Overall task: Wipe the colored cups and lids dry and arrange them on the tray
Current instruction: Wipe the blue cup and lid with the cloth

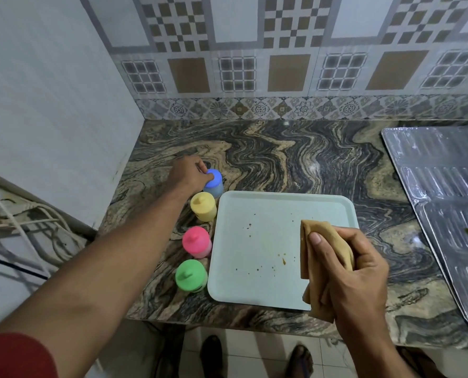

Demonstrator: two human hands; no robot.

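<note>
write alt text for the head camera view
A person's left hand grips the blue lidded cup at the far end of a row with yellow, pink and green cups beside a tray; the right hand holds a tan cloth.

The tray point(268, 241) is flanked on its left edge by a close row of four lidded cups point(197, 240), its near right corner is covered by a cloth point(323, 257), and bare counter point(295, 159) is left open behind it up to the tiled wall point(254, 64).
</note>
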